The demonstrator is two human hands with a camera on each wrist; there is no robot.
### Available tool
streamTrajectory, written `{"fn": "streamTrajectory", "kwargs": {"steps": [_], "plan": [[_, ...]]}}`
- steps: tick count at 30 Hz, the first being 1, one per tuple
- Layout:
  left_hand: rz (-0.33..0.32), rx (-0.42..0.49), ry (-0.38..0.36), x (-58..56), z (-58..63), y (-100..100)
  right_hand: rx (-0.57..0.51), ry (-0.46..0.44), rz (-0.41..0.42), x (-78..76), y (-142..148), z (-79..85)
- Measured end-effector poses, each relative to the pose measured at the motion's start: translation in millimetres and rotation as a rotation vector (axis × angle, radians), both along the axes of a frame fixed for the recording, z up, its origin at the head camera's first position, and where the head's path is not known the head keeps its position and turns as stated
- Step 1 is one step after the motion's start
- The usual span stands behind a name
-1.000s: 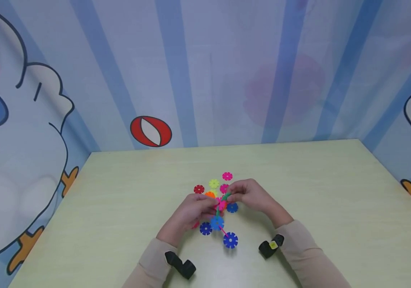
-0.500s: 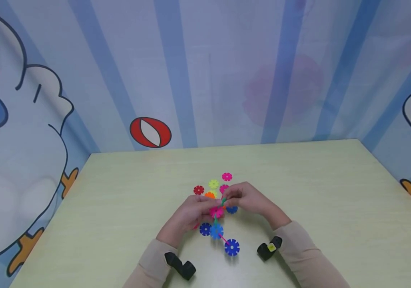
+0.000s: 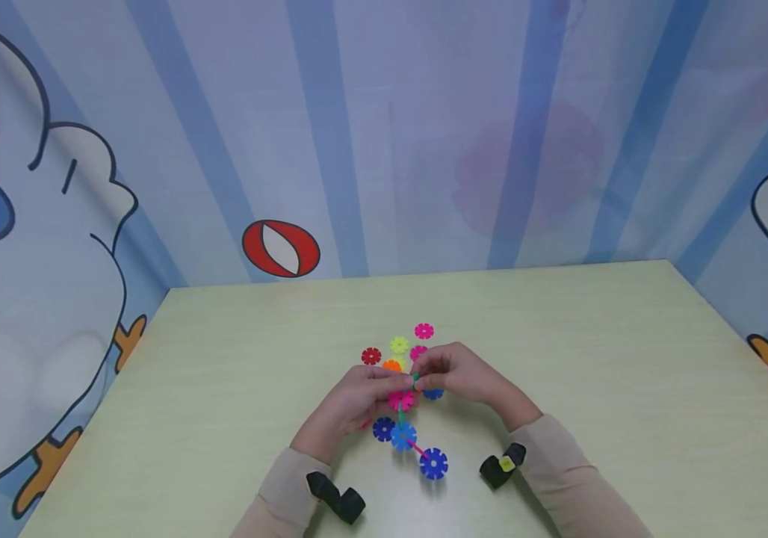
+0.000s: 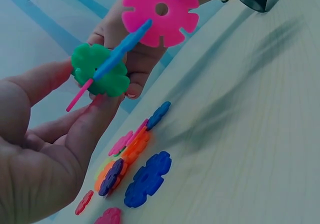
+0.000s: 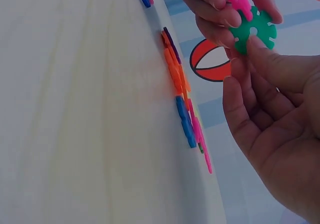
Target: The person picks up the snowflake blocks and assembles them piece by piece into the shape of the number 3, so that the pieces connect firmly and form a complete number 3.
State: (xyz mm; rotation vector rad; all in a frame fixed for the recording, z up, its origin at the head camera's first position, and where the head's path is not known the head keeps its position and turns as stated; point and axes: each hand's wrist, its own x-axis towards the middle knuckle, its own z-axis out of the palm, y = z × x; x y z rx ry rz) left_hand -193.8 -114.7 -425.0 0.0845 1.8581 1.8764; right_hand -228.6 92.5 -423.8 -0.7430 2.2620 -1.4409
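Note:
My left hand pinches a chain of notched flower-shaped plastic discs near its upper end. From there the chain hangs toward me: a pink disc, a green disc, a light blue disc, another pink disc and a dark blue disc. My right hand pinches another green disc between thumb and fingers, its edge meeting the first pink disc's edge. In the head view, fingers hide most of this upper green disc.
Loose discs lie on the pale table behind and below the hands, among them a dark red disc, a yellow disc, a bright pink disc and a dark blue loose disc. A striped cartoon backdrop stands behind.
My right hand has come slightly left and down, closer to the left hand, with the green disc. The chain's lower end has swung down toward me.

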Motion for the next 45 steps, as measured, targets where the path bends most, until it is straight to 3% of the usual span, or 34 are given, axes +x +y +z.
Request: {"fn": "streamTrajectory", "kwargs": {"steps": [8,15,23,37,45], "plan": [[0.048,-0.051,-0.004,-1.7,-0.7,-1,0.113,0.088,-0.05,-6.9,10,-2.3],[0.075,-0.078,-0.014,-3.2,-1.6,-2,0.212,0.033,-0.116,-10.4,15,-5.8],[0.067,-0.059,-0.006,-2.5,-1.0,-3,0.312,0.045,-0.158,-8.9,14,-4.7],[0.064,-0.055,-0.007,-1.7,-1.8,-4,0.349,0.053,-0.207,-2.9,6,-6.0],[0.069,-0.047,-0.011,-2.8,-3.8,-4,0.35,0.046,-0.167,-5.6,9,-7.3]]}}
